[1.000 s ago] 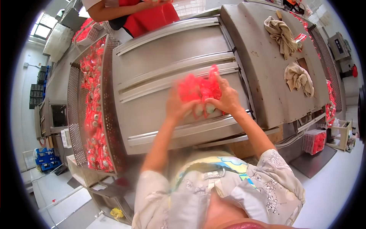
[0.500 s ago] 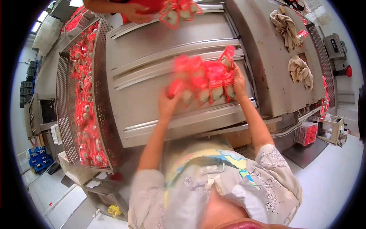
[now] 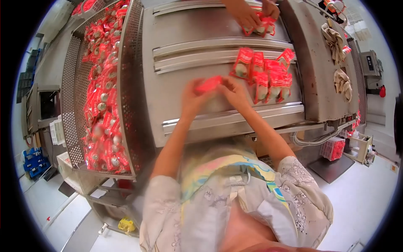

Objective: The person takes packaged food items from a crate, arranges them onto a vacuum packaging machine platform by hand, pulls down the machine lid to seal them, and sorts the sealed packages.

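A red-printed plastic packet [image 3: 209, 84] is held above the steel worktop between my two hands. My left hand [image 3: 194, 98], blurred by motion, is closed around its left end. At the packet's right end, the fingers of my right hand [image 3: 235, 94] pinch its edge. Just right of my right hand lies a cluster of similar red packets [image 3: 273, 80] with pale, rounded contents, lying side by side and partly overlapping between the metal rails.
A perforated metal trough [image 3: 126, 84] on the left holds many red packets. Across the worktop [image 3: 180, 94], another person's hands [image 3: 247, 17] handle packets. Metal rails [image 3: 235, 116] cross the surface. A steel housing [image 3: 312, 75] with cloths [image 3: 343, 84] stands at right.
My hands have let go of the packet cluster, which now lies at the right, and have come together on one packet. The view has shifted. The other person's hands are now farther right.
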Available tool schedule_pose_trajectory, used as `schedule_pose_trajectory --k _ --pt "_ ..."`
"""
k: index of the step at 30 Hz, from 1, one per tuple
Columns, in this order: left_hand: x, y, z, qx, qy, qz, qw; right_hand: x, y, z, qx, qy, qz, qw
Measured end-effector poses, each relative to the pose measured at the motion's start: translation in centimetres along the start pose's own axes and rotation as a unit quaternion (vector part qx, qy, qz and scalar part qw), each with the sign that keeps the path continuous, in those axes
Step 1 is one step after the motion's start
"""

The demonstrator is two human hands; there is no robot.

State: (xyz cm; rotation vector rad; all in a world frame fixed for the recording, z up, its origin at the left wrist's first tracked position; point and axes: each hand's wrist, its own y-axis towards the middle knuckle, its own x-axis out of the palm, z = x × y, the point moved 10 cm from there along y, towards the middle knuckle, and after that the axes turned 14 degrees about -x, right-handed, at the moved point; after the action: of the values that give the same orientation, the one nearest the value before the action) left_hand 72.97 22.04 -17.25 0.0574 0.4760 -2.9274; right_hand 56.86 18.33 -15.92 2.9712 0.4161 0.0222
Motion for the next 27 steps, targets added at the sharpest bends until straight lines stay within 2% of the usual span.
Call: schedule_pose_trajectory --k 3,6,7,9,10,11,12,14,17,18,20,21,23,24,25,27 --pt "-2.0 -1.1 1.9 0.075 0.023 0.080 0.994 1.6 0.5 1.8 0.057 0.077 0.016 0.995" --pt "-2.5 -1.2 1.0 0.052 0.016 0.057 0.997 1.9 0.8 1.7 0.096 0.099 0.028 0.990" --pt "-2.0 -0.4 -0.2 0.004 -0.007 0.011 1.000 2.0 1.0 2.2 0.108 0.109 0.013 0.988" --pt "-0.6 -0.2 -2.9 -0.099 -0.053 -0.084 0.990 1.8 2.3 0.5 0.039 0.073 0.035 0.996" --pt "-0.9 -0.5 -3.1 -0.097 -0.051 -0.058 0.992 1.6 2.6 -0.5 0.008 0.055 0.049 0.997" --pt "-0.9 -0.6 -2.2 -0.093 -0.049 -0.032 0.994 0.9 3.2 -2.4 -0.072 -0.103 0.043 0.991" --pt "-1.2 -0.5 -1.6 -0.086 -0.047 -0.006 0.995 1.9 3.8 -5.1 -0.153 -0.193 0.000 0.969" --pt "-1.0 -0.1 -1.8 -0.070 0.011 0.003 0.997 4.9 4.1 -10.2 -0.305 -0.360 -0.086 0.878" --pt "-1.2 -0.6 0.0 -0.005 0.112 0.035 0.993 6.8 4.9 -9.6 -0.298 -0.442 -0.147 0.833" --pt "-1.3 -0.8 1.1 0.025 0.148 0.049 0.987 6.6 5.3 -8.8 -0.277 -0.433 -0.155 0.844" --pt "-1.7 -0.6 1.1 0.001 0.172 0.058 0.983 6.1 6.0 -7.1 -0.231 -0.414 -0.172 0.863" --pt "-1.8 -0.7 0.7 -0.014 0.183 0.061 0.981 5.6 5.9 -6.6 -0.202 -0.367 -0.158 0.894" --pt "-2.3 -0.5 -0.6 -0.039 0.123 0.064 0.990 5.3 6.2 -6.0 -0.147 -0.268 -0.123 0.944" --pt "-2.6 -0.1 -1.1 -0.049 0.093 0.068 0.992 4.7 6.3 -5.7 -0.122 -0.219 -0.063 0.966" --pt "-2.9 0.2 -1.8 -0.064 0.091 0.068 0.991 4.2 6.1 -5.1 -0.094 -0.168 -0.003 0.981" --pt "-3.5 0.7 -3.2 -0.096 0.087 0.068 0.989 3.7 5.0 -2.8 -0.018 -0.108 0.029 0.994"
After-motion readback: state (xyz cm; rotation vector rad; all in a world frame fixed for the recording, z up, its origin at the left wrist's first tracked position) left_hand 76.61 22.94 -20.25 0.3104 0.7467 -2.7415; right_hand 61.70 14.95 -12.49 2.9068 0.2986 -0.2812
